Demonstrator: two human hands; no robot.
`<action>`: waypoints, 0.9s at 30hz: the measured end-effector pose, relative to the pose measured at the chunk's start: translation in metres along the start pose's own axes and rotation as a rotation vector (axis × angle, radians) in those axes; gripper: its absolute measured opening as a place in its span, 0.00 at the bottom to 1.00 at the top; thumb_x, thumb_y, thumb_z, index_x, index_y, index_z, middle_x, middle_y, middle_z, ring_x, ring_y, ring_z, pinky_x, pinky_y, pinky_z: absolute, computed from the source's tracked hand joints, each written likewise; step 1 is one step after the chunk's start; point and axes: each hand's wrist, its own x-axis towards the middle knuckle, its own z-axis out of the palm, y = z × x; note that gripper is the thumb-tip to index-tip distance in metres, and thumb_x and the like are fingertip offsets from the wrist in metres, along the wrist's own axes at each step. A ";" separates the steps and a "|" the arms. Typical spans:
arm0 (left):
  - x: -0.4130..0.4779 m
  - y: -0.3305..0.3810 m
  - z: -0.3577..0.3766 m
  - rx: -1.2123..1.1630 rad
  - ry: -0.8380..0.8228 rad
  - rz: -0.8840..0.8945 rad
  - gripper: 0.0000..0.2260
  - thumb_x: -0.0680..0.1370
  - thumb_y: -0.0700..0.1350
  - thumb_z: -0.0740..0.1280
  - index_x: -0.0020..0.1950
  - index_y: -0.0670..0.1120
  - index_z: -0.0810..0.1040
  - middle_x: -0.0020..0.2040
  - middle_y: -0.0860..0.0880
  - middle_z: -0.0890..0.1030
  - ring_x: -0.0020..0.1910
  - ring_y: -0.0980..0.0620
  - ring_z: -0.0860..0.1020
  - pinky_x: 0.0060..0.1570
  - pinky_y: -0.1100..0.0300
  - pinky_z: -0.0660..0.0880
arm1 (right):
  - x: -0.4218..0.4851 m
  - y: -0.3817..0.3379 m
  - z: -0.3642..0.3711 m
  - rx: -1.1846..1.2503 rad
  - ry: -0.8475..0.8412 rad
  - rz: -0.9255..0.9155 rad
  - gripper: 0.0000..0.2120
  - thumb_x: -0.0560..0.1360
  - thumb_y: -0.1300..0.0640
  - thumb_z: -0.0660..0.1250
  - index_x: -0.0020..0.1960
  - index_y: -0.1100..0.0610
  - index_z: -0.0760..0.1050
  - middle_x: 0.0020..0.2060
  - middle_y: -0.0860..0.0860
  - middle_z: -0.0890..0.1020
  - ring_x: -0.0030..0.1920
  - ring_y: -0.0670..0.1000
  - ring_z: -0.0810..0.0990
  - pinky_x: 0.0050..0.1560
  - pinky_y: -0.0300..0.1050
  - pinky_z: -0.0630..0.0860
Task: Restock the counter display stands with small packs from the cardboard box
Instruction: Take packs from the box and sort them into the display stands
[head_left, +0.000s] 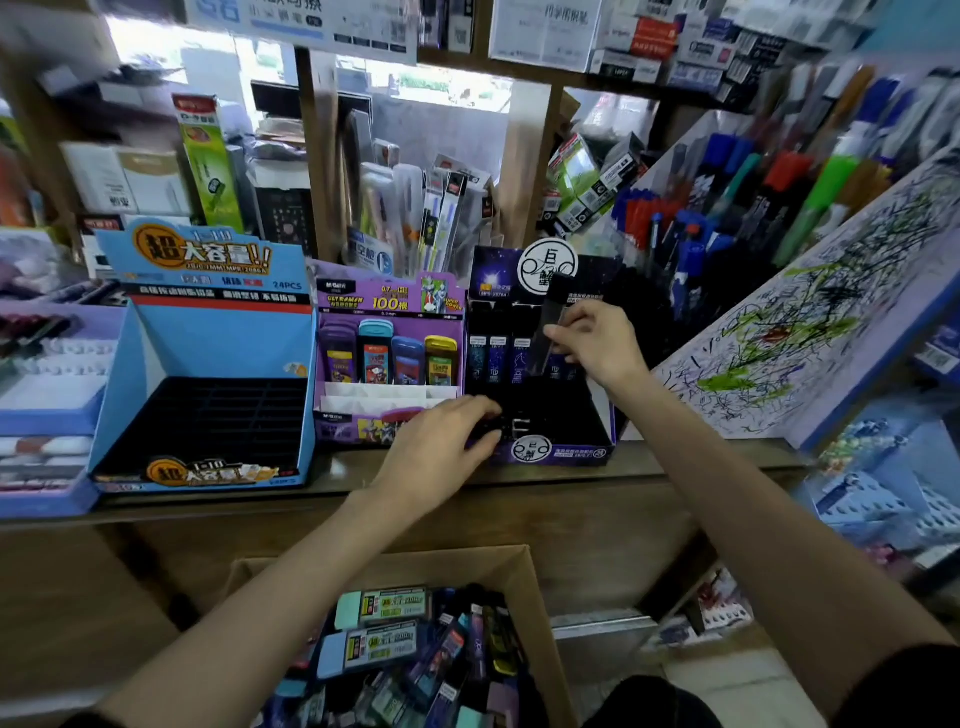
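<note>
Slim dark pack (551, 322), pinched by the right hand (597, 348) over the back row of the black stand (566, 447), toward the right end of the surface (675, 462). The left hand (441, 441) rests on the stand's front slots with bent fingers; whether it grips anything is unclear. The box (524, 571) of packs sits below the front edge.

A stationery shop: pen racks (727, 208) and counter display stands (208, 364).

Your left hand (441, 441) covers the front slots of the dark display stand (571, 453), so you cannot tell whether its fingers hold anything. The slim pack (553, 317) pinched in your right hand (597, 348) is blurred, its label unreadable. The cardboard box (415, 569) runs off the bottom edge.
</note>
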 end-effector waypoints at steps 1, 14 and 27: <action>0.004 0.005 -0.002 -0.048 0.077 -0.022 0.15 0.79 0.50 0.63 0.65 0.48 0.72 0.61 0.51 0.76 0.59 0.51 0.75 0.52 0.55 0.73 | -0.008 -0.009 -0.002 0.029 -0.035 0.001 0.10 0.73 0.62 0.71 0.37 0.55 0.71 0.31 0.52 0.80 0.31 0.47 0.80 0.32 0.38 0.74; 0.008 0.036 -0.002 -0.502 0.253 -0.059 0.11 0.81 0.43 0.59 0.60 0.43 0.75 0.48 0.51 0.81 0.43 0.60 0.78 0.41 0.72 0.70 | -0.081 -0.024 -0.007 0.480 -0.157 0.059 0.16 0.78 0.51 0.63 0.60 0.61 0.72 0.53 0.54 0.81 0.53 0.50 0.81 0.52 0.44 0.76; 0.011 -0.010 0.005 0.084 -0.127 0.073 0.22 0.77 0.55 0.64 0.68 0.48 0.69 0.65 0.51 0.71 0.64 0.53 0.69 0.62 0.58 0.66 | -0.006 -0.011 -0.040 -0.002 -0.035 -0.200 0.05 0.74 0.60 0.69 0.49 0.57 0.76 0.41 0.52 0.82 0.40 0.50 0.80 0.45 0.46 0.78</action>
